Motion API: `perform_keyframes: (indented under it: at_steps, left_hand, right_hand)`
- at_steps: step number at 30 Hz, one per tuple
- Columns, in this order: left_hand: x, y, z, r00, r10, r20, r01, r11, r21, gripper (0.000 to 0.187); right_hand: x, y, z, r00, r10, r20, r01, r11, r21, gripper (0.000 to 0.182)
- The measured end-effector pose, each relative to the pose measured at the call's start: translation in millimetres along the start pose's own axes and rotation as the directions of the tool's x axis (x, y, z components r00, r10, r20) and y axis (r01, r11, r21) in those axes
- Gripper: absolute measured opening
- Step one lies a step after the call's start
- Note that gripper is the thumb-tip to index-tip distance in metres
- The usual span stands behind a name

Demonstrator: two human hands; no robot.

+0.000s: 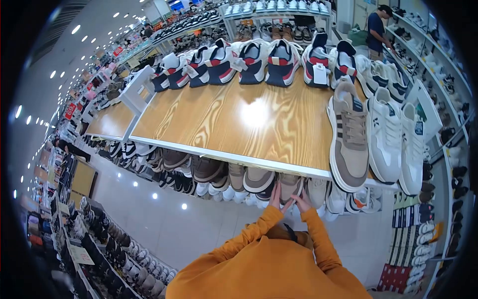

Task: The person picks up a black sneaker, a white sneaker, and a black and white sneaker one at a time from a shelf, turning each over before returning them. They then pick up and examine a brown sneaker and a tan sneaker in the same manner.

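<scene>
Below the front edge of the wooden shelf [224, 124], a greyish-brown shoe [290, 185] sits toe outward in a row of shoes. My left hand [276, 196] is at its left side and my right hand [302, 200] at its right side, so the shoe is held between them. The shelf edge hides the shoe's rear part. A beige shoe [258, 179] stands just left of my hands, and a pale shoe [317, 192] just right of them.
On the shelf top, a beige-and-brown shoe [350, 139] and white shoes [386, 134] stand at the right. Dark-and-white shoes [283, 62] line its back. A person [377, 31] stands at the far right shelves. More shoe racks [119, 244] are at lower left.
</scene>
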State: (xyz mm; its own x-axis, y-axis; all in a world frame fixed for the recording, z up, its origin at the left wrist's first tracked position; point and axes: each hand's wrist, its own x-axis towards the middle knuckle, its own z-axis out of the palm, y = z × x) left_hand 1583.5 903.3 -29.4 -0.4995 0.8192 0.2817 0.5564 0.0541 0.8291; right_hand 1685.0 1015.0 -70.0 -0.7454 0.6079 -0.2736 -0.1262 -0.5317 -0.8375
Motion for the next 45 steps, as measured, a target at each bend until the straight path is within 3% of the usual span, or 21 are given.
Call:
perform_keyframes:
  at_steps: [1,6,13,16,19,21,25,28,32,38,41,43,45]
  left_hand:
    - [-2.7,-4.1,0.8,1.000,-0.030,0.007,0.030,1.000,0.010,0.090]
    - [-8.3,-6.2,-7.6,0.999,-0.036,0.038,0.036,0.999,-0.005,0.089]
    - [-28.5,7.4,9.7,0.994,-0.077,-0.073,0.080,0.996,0.033,0.086]
    - [-36.4,4.5,19.1,0.991,-0.085,-0.103,0.090,0.995,0.042,0.087]
    - [-46.6,-2.0,32.6,0.980,-0.095,-0.174,0.102,0.994,0.035,0.089]
    - [-53.2,-9.2,40.3,0.970,-0.083,-0.227,0.102,0.992,0.071,0.091]
    - [-75.5,-13.3,52.3,0.918,-0.294,-0.266,0.292,0.955,-0.048,0.095]
    - [-90.3,-19.0,61.3,0.892,-0.328,-0.311,0.310,0.945,-0.108,0.096]
    - [-98.1,-24.1,67.7,0.816,-0.527,-0.239,0.453,0.839,-0.303,0.103]
    - [-94.5,-37.6,81.3,0.796,-0.548,-0.258,0.418,0.805,-0.420,0.105]
    - [-98.4,-23.4,75.5,0.771,-0.581,-0.262,0.439,0.782,-0.443,0.105]
    - [-107.4,-14.7,69.8,0.764,-0.574,-0.293,0.470,0.807,-0.356,0.101]
    - [-122.1,-8.5,60.2,0.781,-0.532,-0.328,0.508,0.846,-0.162,0.097]
  right_hand:
    - [2.3,5.2,-0.1,1.000,-0.029,-0.006,0.028,0.995,-0.096,0.065]
    - [-3.4,19.3,-3.3,0.997,-0.069,0.032,0.072,0.991,-0.115,0.068]
    - [-13.0,12.9,-24.1,0.994,-0.095,-0.051,0.086,0.984,-0.157,0.070]
    - [-17.8,2.2,-20.9,0.974,-0.227,0.014,0.222,0.939,-0.262,0.074]
    - [-20.6,-10.8,-11.9,0.984,-0.174,0.024,0.175,0.958,-0.229,0.078]
    - [-17.2,-10.6,-7.3,0.965,-0.252,0.067,0.261,0.946,-0.191,0.080]
    - [-20.9,-14.9,-1.8,0.962,-0.259,0.084,0.269,0.950,-0.155,0.083]
    - [-15.2,-9.8,-3.8,0.943,-0.312,0.116,0.329,0.923,-0.197,0.085]
    - [-15.4,-14.7,-5.2,0.965,-0.232,0.121,0.250,0.955,-0.159,0.099]
    - [-28.8,-30.2,2.3,0.967,-0.252,0.043,0.254,0.930,-0.266,0.109]
    - [-44.2,-19.7,-12.8,0.966,-0.259,0.002,0.230,0.855,-0.465,0.107]
    - [-74.0,-12.1,-28.8,0.957,-0.280,0.071,0.286,0.880,-0.379,0.092]
    - [-117.1,-7.4,-66.5,0.988,0.018,0.156,0.044,0.920,-0.389,0.078]
